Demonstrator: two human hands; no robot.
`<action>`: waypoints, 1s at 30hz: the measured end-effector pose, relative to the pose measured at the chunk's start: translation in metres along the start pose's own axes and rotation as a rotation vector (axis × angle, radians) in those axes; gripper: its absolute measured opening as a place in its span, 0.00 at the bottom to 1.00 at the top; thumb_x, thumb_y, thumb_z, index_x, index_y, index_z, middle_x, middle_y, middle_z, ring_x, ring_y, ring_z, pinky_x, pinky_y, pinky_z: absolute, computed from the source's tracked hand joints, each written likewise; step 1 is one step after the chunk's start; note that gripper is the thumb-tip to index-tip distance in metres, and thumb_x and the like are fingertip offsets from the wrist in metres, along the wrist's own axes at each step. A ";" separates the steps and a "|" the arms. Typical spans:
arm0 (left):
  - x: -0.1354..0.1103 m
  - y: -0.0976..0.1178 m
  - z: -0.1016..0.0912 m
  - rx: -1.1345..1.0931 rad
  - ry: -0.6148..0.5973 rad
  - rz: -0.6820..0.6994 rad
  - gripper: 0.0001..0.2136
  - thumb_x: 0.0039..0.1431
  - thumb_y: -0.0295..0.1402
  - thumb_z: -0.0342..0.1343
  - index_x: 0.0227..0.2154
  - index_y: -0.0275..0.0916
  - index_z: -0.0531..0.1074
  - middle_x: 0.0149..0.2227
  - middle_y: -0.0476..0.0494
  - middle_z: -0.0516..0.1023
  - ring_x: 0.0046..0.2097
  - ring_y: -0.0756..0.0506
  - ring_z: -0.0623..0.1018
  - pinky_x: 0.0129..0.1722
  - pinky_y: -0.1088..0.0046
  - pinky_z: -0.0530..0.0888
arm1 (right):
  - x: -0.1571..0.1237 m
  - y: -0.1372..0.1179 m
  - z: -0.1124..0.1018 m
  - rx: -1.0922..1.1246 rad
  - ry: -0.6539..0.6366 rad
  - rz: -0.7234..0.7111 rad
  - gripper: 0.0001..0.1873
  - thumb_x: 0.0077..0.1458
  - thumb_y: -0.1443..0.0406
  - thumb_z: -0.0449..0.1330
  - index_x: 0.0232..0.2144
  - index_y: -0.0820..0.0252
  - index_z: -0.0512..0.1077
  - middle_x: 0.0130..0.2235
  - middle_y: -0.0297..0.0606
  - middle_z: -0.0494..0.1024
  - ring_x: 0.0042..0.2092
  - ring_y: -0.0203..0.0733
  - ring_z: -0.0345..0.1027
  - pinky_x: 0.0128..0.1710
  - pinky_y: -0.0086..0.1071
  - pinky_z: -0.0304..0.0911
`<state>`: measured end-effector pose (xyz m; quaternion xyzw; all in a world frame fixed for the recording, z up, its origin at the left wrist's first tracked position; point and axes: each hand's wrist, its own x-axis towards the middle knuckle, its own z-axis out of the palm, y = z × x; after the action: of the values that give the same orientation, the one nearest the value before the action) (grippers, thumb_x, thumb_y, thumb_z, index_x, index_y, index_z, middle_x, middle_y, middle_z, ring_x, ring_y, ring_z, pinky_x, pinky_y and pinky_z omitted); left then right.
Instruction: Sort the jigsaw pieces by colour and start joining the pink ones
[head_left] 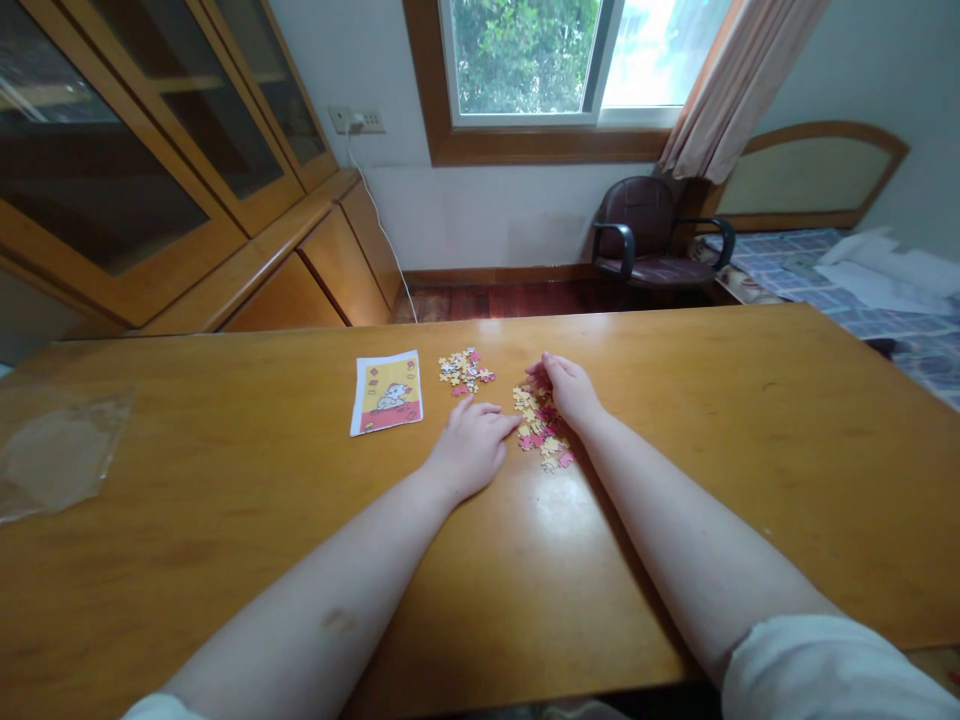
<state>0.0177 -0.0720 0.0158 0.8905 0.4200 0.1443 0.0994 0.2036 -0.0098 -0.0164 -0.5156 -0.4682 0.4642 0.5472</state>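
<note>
Jigsaw puzzle pieces lie on the wooden table in two heaps. The larger heap [541, 425], of yellow and pink pieces, is between my hands. My left hand [474, 445] rests on the table with its fingers spread, the index fingertip at that heap's left edge. Curved along the heap's far right side is my right hand [571, 388]; its fingertips are partly hidden, and whether they pinch a piece I cannot tell. Beyond my left hand sits the smaller heap [461, 370]. A picture card [387, 395] with a white cartoon animal on yellow and pink lies left of it.
A clear plastic bag [64, 450] lies at the table's left side. Past the far edge stand a glass-door cabinet [150, 130], a brown armchair [649, 235] and a bed [840, 260]. A white cord [379, 205] hangs from the wall socket.
</note>
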 end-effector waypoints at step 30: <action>0.002 0.006 0.004 -0.081 -0.079 0.178 0.09 0.62 0.34 0.50 0.41 0.45 0.74 0.38 0.47 0.78 0.44 0.47 0.73 0.59 0.58 0.57 | 0.001 0.002 -0.002 -0.076 -0.038 -0.009 0.27 0.50 0.43 0.53 0.24 0.59 0.74 0.25 0.37 0.75 0.28 0.37 0.67 0.30 0.30 0.61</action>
<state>0.0245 -0.0746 0.0137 0.9245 0.3288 0.1343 0.1384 0.2052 -0.0092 -0.0184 -0.5248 -0.4982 0.4535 0.5203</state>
